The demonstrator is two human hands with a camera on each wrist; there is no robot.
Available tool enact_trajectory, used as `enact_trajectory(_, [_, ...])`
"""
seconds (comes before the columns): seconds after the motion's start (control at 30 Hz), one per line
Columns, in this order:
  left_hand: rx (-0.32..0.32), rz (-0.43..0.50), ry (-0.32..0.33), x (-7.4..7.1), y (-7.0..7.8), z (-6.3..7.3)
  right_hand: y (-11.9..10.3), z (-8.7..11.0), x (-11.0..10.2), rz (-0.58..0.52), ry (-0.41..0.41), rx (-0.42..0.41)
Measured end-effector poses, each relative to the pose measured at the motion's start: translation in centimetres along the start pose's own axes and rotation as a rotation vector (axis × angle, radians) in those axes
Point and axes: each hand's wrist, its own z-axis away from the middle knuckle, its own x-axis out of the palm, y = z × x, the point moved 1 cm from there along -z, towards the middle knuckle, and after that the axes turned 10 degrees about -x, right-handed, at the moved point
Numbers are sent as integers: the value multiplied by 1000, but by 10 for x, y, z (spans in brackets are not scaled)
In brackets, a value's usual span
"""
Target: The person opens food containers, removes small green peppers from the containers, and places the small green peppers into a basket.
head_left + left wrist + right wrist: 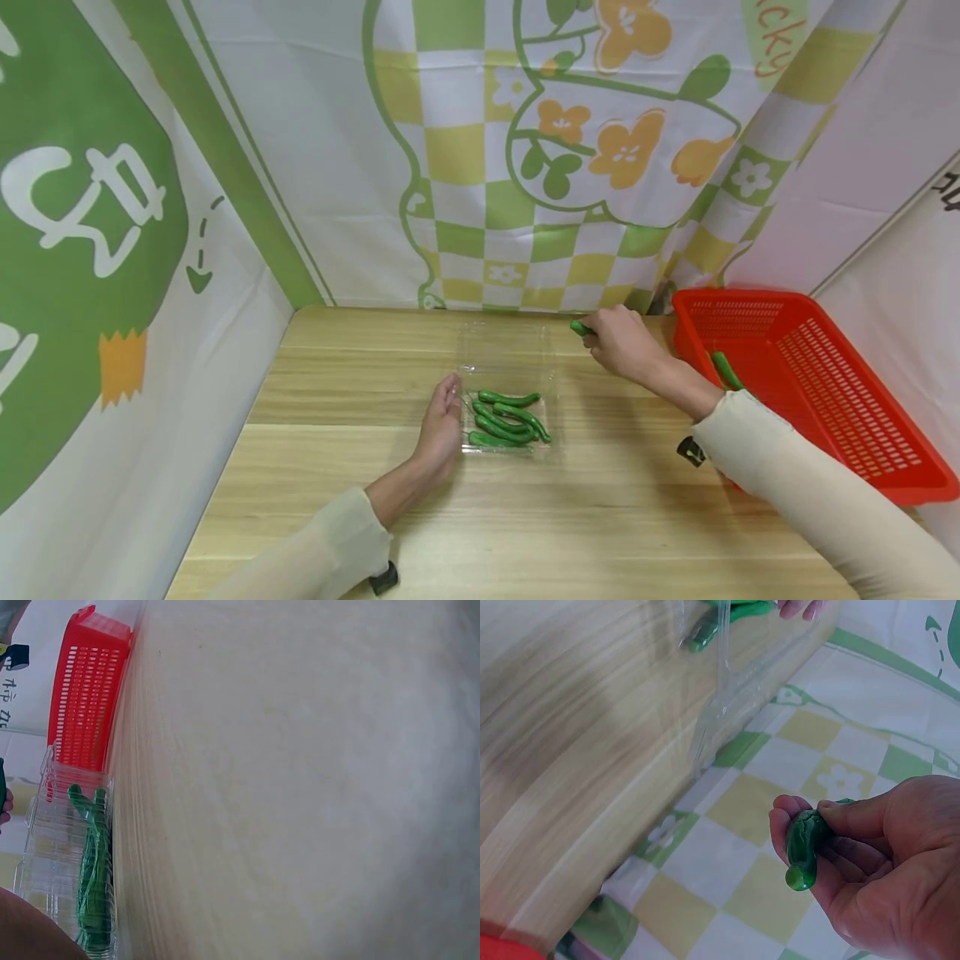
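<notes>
My right hand point(624, 342) pinches a green chili pepper point(804, 844) between thumb and fingers, held above the table to the right of a clear plastic box's raised lid. In the right wrist view the pepper's blunt end sticks out of the fingers. The clear plastic box point(553, 417) stands open on the table with its lid point(504, 342) folded back. Several green chili peppers point(510, 421) lie in its base. At the box's left side rests my left hand point(438, 429), its fingers fairly straight against the wall. Its thumb cannot be made out clearly.
A red slotted basket point(847, 392) stands at the table's right side, partly behind my right forearm. At least one green chili pepper point(726, 371) lies in it. The wooden table point(337, 400) ends at a printed curtain point(517, 167) behind.
</notes>
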Motion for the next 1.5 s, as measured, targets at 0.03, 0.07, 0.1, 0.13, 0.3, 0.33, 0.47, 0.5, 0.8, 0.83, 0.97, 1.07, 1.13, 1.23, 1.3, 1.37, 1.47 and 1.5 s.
enact_trajectory(0.03, [-3, 2, 1, 0, 0, 0, 2, 1, -2, 6, 3, 2])
enact_trajectory(0.07, [-7, 4, 3, 0, 0, 0, 4, 2, -3, 13, 5, 6])
enact_trajectory(0.1, [-9, 5, 4, 0, 0, 0, 7, 3, -5, 17, 7, 8])
enact_trajectory(0.13, [-6, 4, 4, 0, 0, 0, 9, 4, -6, 20, 9, 12])
enact_trajectory(0.3, [5, 8, 10, 0, -1, 0, 20, 9, -15, 29, 12, 39])
enact_trajectory(0.33, [10, 9, 9, 0, -1, 0, 23, 11, -16, 34, 15, 43])
enact_trajectory(0.47, [15, 11, 9, 0, -1, -1, 32, 15, -25, 49, 34, 57])
enact_trajectory(0.5, [15, 10, 8, 0, -1, -1, 35, 16, -27, 49, 40, 62])
enact_trajectory(0.8, [7, 9, 8, -1, -1, 0, 59, 25, -45, 82, 42, 116])
enact_trajectory(0.83, [5, 11, 10, -1, -2, 0, 62, 26, -47, 88, 44, 120])
enact_trajectory(0.97, [8, 11, 13, -1, -2, 1, 73, 30, -55, 86, 52, 137])
enact_trajectory(1.07, [11, 7, 12, -1, -3, 0, 83, 34, -60, 91, 56, 149])
enact_trajectory(1.13, [11, 3, 8, -1, -3, -1, 90, 37, -63, 86, 49, 167])
enact_trajectory(1.23, [7, -1, 3, -1, -3, -1, 102, 41, -68, 64, 24, 204])
enact_trajectory(1.3, [5, -4, 2, -1, -3, -1, 110, 45, -71, 47, 3, 232])
enact_trajectory(1.37, [2, -6, 3, -1, -2, -1, 116, 48, -74, 36, -11, 250])
enact_trajectory(1.47, [-1, -6, 6, -1, -2, 0, 126, 52, -77, 37, -22, 259])
enact_trajectory(1.5, [-1, -6, 8, -1, -2, 0, 129, 53, -77, 40, -21, 261])
